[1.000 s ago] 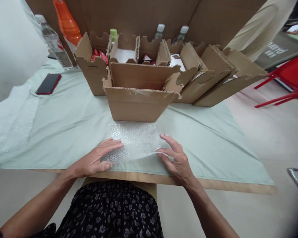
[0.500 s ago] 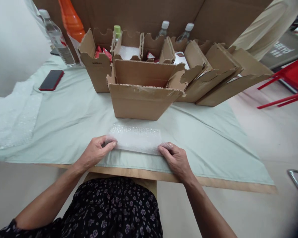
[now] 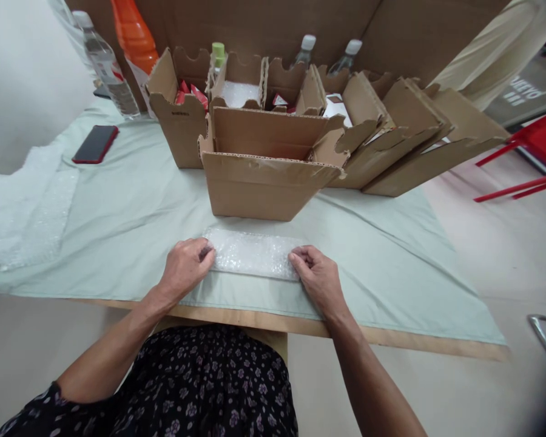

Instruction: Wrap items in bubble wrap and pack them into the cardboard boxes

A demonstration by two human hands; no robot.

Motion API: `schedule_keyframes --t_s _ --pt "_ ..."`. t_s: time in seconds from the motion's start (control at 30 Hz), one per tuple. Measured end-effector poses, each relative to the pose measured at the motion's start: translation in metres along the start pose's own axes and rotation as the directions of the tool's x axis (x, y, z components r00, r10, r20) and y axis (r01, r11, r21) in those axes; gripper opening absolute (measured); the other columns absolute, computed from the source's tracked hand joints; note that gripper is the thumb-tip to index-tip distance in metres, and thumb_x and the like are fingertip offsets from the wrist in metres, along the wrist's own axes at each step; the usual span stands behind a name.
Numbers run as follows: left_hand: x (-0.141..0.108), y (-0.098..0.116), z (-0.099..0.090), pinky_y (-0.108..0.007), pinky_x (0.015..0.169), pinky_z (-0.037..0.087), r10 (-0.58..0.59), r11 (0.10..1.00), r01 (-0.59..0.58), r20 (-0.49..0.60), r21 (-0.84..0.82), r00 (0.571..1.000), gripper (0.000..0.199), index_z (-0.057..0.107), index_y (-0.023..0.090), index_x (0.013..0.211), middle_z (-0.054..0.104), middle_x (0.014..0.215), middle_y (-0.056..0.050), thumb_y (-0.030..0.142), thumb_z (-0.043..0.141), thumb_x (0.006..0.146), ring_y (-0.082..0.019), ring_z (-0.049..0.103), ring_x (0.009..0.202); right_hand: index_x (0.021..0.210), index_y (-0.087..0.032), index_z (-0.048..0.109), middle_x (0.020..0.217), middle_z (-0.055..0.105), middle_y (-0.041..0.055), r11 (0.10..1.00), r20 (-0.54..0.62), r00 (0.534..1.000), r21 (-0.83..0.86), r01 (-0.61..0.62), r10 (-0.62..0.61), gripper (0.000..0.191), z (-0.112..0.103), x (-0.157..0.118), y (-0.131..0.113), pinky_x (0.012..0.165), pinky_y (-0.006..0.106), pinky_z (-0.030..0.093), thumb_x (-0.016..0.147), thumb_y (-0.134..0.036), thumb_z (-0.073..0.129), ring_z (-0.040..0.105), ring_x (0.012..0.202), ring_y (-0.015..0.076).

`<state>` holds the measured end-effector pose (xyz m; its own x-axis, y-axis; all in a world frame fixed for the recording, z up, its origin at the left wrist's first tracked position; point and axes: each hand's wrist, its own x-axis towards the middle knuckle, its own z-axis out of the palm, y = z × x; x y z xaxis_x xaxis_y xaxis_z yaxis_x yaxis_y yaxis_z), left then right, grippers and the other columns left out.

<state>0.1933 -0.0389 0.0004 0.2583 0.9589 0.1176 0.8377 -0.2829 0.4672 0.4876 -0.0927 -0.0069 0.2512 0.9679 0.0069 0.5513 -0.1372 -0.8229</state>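
Observation:
A folded strip of clear bubble wrap (image 3: 252, 254) lies on the pale green cloth (image 3: 382, 273) close to the table's front edge. My left hand (image 3: 188, 264) pinches its left end between thumb and fingers. At the other end my right hand (image 3: 317, 274) grips it the same way. Just behind the strip stands an open cardboard box (image 3: 255, 188), its upper edges cut in curves. From here the bottom of that box is hidden.
More cardboard boxes (image 3: 186, 136) stand in a row behind, some holding red or white items. A phone (image 3: 95, 144) and bubble wrap sheets (image 3: 27, 206) lie on the left. Bottles, including an orange one (image 3: 134, 36), stand at the back. A red chair (image 3: 534, 149) is at right.
Both hands have moved slightly away from me, bringing the near edge of the bubble wrap over onto the far part. The strip now looks narrower and flatter.

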Motion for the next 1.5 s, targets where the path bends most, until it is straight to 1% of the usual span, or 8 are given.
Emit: schedule_keyframes --t_s 0.13,0.3,0.53,0.77,0.97,1.17,1.37,1.5 --pt "0.001 -0.001 0.003 -0.038 0.081 0.051 -0.01 0.995 0.007 0.037 0.104 0.999 0.012 0.068 0.021 0.09 0.072 0.077 -0.005 0.026 0.058 0.087 -0.024 0.068 0.079 0.091 -0.021 0.07 0.076 0.074 0.004 0.99 -0.009 1.0 -0.138 0.003 -0.004 0.024 0.003 0.002 -0.002 0.067 0.032 0.049 0.087 -0.043 0.06 0.065 0.065 0.0191" --pt "-0.001 0.002 0.001 -0.041 0.086 0.053 -0.017 0.988 0.014 0.02 0.156 1.0 0.043 0.06 0.016 0.131 0.074 0.102 -0.01 0.025 0.059 0.089 -0.028 0.07 0.092 0.101 -0.022 0.071 0.073 0.072 0.0025 0.963 0.002 1.0 -0.269 0.019 -0.019 0.027 0.004 0.004 -0.004 0.07 0.034 0.049 0.086 -0.042 0.06 0.066 0.067 0.0216" --pt "-0.002 -0.003 0.001 -0.038 0.085 0.054 -0.035 0.989 0.032 0.017 0.146 0.999 0.036 0.061 0.02 0.127 0.071 0.104 -0.008 0.027 0.058 0.091 -0.026 0.068 0.094 0.09 -0.023 0.069 0.081 0.075 0.0039 0.948 0.04 0.997 -0.308 0.08 -0.071 0.02 0.002 0.006 -0.002 0.07 0.033 0.048 0.09 -0.039 0.057 0.066 0.069 0.0208" --pt "-0.002 0.005 -0.003 -0.039 0.083 0.054 -0.12 0.975 0.11 0.04 0.194 0.992 0.045 0.058 0.019 0.134 0.066 0.111 -0.011 0.029 0.06 0.091 -0.028 0.067 0.095 0.113 -0.019 0.068 0.108 0.074 0.0106 0.87 0.012 0.985 -0.467 0.157 -0.171 0.032 0.005 0.01 0.001 0.069 0.036 0.05 0.092 -0.04 0.058 0.065 0.071 0.021" --pt "0.004 0.009 -0.01 -0.038 0.083 0.053 -0.179 0.965 0.15 0.122 0.216 0.976 0.048 0.056 0.017 0.136 0.067 0.112 -0.011 0.03 0.06 0.091 -0.028 0.068 0.096 0.113 -0.02 0.07 0.102 0.073 0.0101 0.803 0.101 0.988 -0.577 0.152 -0.114 0.028 0.004 0.025 -0.009 0.063 0.033 0.045 0.09 -0.036 0.063 0.069 0.079 0.0241" --pt "0.005 0.004 -0.008 -0.035 0.077 0.051 -0.141 0.972 0.116 0.11 0.205 0.984 0.03 0.063 0.021 0.118 0.07 0.099 -0.007 0.031 0.061 0.09 -0.024 0.066 0.087 0.094 -0.021 0.068 0.079 0.071 0.0043 0.841 0.147 0.987 -0.524 0.136 -0.068 0.014 0.007 0.03 -0.013 0.061 0.03 0.038 0.086 -0.03 0.06 0.063 0.069 0.0209" --pt "0.004 0.005 -0.009 -0.037 0.084 0.052 -0.172 0.975 0.152 0.117 0.162 0.978 0.042 0.061 0.019 0.13 0.069 0.109 -0.009 0.029 0.061 0.089 -0.025 0.066 0.093 0.087 -0.022 0.063 0.073 0.068 0.002 0.904 0.093 0.972 -0.357 0.234 -0.215 0.015 0.005 0.009 -0.016 0.064 0.03 0.041 0.09 -0.035 0.057 0.06 0.066 0.0188" --pt "0.002 0.001 -0.007 -0.039 0.085 0.054 -0.146 0.988 0.142 0.074 0.057 0.986 0.053 0.058 0.018 0.138 0.066 0.12 -0.011 0.029 0.062 0.086 -0.024 0.066 0.091 0.088 -0.022 0.063 0.082 0.072 0.0036 0.878 0.066 0.917 -0.271 0.395 -0.393 0.011 -0.004 -0.005 -0.027 0.076 0.034 0.047 0.092 -0.031 0.059 0.065 0.077 0.0203"
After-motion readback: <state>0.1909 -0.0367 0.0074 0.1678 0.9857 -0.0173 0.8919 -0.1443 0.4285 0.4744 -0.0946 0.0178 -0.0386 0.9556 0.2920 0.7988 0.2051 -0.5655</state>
